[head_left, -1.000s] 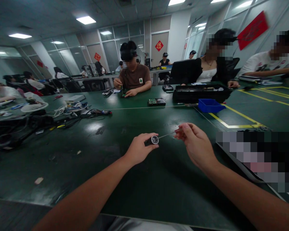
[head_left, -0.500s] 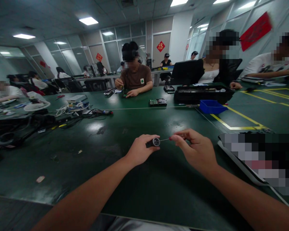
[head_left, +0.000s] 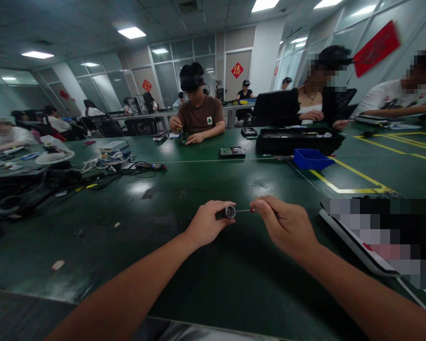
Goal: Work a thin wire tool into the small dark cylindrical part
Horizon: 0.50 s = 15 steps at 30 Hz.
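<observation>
A person's left hand (head_left: 204,223) grasps a black tube (head_left: 230,211) with a silver rim above a green table (head_left: 102,246), while the right hand (head_left: 291,225) clasps a screwdriver (head_left: 243,210) by its reddish handle, the thin metal shaft pointing at the rim. Whether the tip enters the tube cannot be told. Beyond the 2 hands, a hard drive (head_left: 232,152) lies left of a blue bin (head_left: 312,159) and a long black box (head_left: 294,142). Across the table sits 1 co-worker in a brown shirt (head_left: 204,116).
</observation>
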Motion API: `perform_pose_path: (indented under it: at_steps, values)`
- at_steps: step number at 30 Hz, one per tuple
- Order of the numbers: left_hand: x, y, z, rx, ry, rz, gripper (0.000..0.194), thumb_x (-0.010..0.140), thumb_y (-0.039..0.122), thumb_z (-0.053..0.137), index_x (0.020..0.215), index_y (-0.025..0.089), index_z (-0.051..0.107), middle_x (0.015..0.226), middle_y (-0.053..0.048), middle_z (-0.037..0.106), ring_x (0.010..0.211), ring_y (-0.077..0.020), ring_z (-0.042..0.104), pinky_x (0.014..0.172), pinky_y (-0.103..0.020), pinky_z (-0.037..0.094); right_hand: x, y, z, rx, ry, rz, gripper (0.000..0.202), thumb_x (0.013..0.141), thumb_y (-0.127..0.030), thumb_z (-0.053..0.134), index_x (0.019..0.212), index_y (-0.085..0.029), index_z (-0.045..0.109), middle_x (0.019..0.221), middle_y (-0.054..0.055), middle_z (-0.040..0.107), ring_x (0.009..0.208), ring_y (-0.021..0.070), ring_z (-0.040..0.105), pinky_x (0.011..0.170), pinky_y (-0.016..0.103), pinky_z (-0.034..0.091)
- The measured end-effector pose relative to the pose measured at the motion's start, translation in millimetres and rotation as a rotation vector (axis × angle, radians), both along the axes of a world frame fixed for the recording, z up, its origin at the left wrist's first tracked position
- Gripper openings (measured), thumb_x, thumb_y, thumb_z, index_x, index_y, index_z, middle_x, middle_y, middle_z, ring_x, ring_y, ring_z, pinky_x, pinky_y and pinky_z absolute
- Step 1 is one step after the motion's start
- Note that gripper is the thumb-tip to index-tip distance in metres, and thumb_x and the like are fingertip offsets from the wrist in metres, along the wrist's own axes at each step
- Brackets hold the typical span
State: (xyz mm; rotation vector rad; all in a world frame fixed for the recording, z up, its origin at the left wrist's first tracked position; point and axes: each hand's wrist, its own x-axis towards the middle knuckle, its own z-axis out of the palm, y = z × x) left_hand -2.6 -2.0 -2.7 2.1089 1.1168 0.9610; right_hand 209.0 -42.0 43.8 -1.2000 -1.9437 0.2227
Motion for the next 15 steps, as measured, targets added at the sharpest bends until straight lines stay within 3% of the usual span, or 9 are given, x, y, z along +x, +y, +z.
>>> perform_pose_path:
  at_steps: [5, 11, 15]
  values:
    - [-0.5, 0.7, 0.7, -0.013, -0.022, 0.042, 0.042, 0.08, 0.019, 0.076, 0.12, 0.029, 0.067, 0.113, -0.002, 0.069, 0.107, -0.0203, 0.061, 0.097, -0.034, 0.045, -1.8, 1.0, -4.7, 0.008, 0.007, -0.009, 0.029, 0.097, -0.027, 0.042, 0.119, -0.02, 0.059, 0.079, 0.004, 0.069, 0.065, 0.0201, 0.064, 0.06, 0.033, 0.044]
    - [-1.0, 2.3, -0.3, -0.006, -0.013, 0.042, 0.042, 0.079, 0.017, 0.076, 0.119, 0.029, 0.068, 0.113, -0.001, 0.069, 0.108, -0.0196, 0.061, 0.097, -0.034, 0.044, -0.4, 0.7, -6.0, -0.051, 0.0, 0.027, 0.028, 0.099, -0.033, 0.04, 0.112, -0.022, 0.062, 0.071, 0.001, 0.066, 0.057, 0.0179, 0.061, 0.056, 0.031, 0.042]
    - [-1.7, 3.0, -0.7, 0.0, -0.009, 0.035, 0.042, 0.079, 0.019, 0.077, 0.119, 0.027, 0.067, 0.113, -0.002, 0.069, 0.108, -0.0206, 0.061, 0.097, -0.035, 0.045, -3.9, 1.5, -5.8, -0.089, 0.028, -0.005, 0.034, 0.099, -0.037, 0.041, 0.125, -0.024, 0.059, 0.065, -0.001, 0.064, 0.049, 0.0174, 0.057, 0.051, 0.031, 0.039]
